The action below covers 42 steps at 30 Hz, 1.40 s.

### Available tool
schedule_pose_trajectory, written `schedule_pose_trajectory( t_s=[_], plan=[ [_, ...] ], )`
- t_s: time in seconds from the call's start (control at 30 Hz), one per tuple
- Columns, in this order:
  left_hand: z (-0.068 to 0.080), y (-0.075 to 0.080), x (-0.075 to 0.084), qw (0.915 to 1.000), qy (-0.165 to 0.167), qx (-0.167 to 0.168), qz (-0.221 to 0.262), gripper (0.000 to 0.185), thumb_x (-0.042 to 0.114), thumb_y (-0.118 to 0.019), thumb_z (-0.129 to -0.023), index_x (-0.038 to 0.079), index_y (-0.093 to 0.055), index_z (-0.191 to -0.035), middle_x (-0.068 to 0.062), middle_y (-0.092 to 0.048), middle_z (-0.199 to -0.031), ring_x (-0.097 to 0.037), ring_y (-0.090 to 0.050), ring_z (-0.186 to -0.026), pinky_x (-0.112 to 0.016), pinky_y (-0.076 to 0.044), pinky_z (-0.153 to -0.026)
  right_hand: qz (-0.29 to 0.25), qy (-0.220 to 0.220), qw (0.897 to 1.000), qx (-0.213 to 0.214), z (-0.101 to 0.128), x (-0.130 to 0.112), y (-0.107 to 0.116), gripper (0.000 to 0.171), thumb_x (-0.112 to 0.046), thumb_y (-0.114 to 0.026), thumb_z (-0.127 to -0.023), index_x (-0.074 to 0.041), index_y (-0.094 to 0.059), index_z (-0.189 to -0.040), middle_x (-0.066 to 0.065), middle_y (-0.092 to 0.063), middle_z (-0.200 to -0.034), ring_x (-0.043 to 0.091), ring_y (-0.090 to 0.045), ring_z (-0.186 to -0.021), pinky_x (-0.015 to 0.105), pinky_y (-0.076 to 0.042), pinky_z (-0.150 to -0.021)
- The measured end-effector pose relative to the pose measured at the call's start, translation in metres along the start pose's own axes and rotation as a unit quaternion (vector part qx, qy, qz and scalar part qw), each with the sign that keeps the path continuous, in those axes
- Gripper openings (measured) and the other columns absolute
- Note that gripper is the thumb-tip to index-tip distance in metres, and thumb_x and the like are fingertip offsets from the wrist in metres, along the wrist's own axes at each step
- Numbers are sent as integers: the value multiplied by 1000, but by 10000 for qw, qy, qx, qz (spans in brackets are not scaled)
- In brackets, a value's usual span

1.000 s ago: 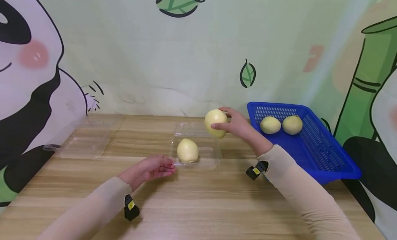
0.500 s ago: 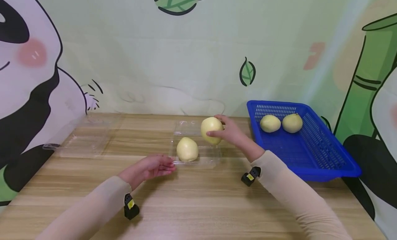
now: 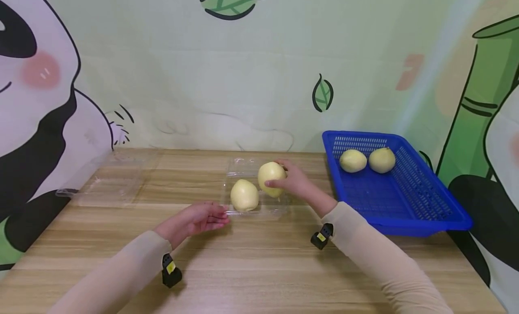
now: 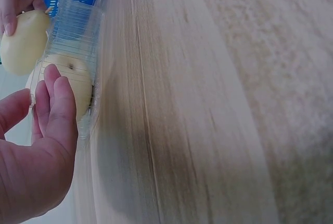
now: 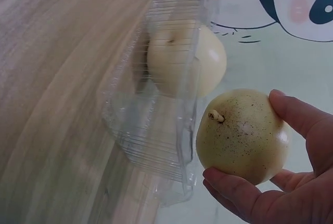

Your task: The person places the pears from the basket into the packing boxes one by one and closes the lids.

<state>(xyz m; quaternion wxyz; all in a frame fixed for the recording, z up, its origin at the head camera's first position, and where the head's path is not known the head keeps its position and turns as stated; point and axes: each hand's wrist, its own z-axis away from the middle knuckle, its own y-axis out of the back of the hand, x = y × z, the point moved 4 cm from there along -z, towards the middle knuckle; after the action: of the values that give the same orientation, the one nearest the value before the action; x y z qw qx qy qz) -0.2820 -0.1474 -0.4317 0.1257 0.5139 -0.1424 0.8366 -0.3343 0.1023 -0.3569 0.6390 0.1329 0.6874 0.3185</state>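
Note:
My right hand (image 3: 298,183) grips a pale yellow pear (image 3: 271,176) between thumb and fingers, above the right part of a clear plastic clamshell box (image 3: 275,209). In the right wrist view the held pear (image 5: 244,135) shows its short stem and dark specks, close beside the box's rim. A second pear (image 3: 244,195) sits inside the box on the left. My left hand (image 3: 202,218) pinches the box's front left rim, with the thumb (image 4: 15,110) on one side and the fingers on the other.
At the right stands a blue plastic basket (image 3: 405,206) holding two more pears (image 3: 352,161). Another clear plastic box (image 3: 109,185) lies at the back left of the wooden table (image 3: 251,269). A printed backdrop (image 3: 259,79) rises behind the table.
My right hand has carried the pear left and down, from behind the box's right side to close over it. My left hand stays at the rim.

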Motion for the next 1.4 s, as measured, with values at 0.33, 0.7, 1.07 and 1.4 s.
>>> schedule_pose_trajectory(
  t_s=[0.33, 0.7, 1.07, 1.4],
  plan=[
    [0, 0, -1, 10000, -19, -29, 9, 15, 8, -49, -106, 1, -57, -116, 4, -70, -84, -5, -69, -79, -17, -61, -79, 126, -15, 9999, 78, -2, 7, -5, 81, -19, -79, -88, 1, -37, -154, 31, -48, -151, 45, -54, -135, 54, -50, -113],
    [-1, 1, -1, 10000, -37, -24, 31, 10, 8, -48, -106, 4, -58, -109, 5, -70, -82, -4, -69, -78, -16, -61, -77, 343, 17, 9994, 43, 0, 6, -9, 82, -21, -80, -88, -1, -38, -154, 28, -46, -154, 45, -52, -137, 55, -50, -113],
    [0, 1, 1, 10000, -18, 10, 30, 7, 8, -49, -106, 6, -56, -107, 5, -69, -82, -4, -69, -78, -16, -61, -77, 600, 307, 9976, 186, -4, 10, -13, 81, -19, -83, -84, 1, -42, -151, 26, -45, -157, 45, -49, -141, 56, -46, -117],
    [1, -1, 1, 10000, -20, 15, 39, 9, 7, -49, -106, 3, -56, -110, 4, -69, -80, -4, -68, -76, -16, -61, -74, 1024, 421, 9937, 172, -1, 5, -19, 80, -19, -85, -82, 2, -46, -149, 26, -52, -151, 44, -54, -137, 55, -47, -116]
  ],
)
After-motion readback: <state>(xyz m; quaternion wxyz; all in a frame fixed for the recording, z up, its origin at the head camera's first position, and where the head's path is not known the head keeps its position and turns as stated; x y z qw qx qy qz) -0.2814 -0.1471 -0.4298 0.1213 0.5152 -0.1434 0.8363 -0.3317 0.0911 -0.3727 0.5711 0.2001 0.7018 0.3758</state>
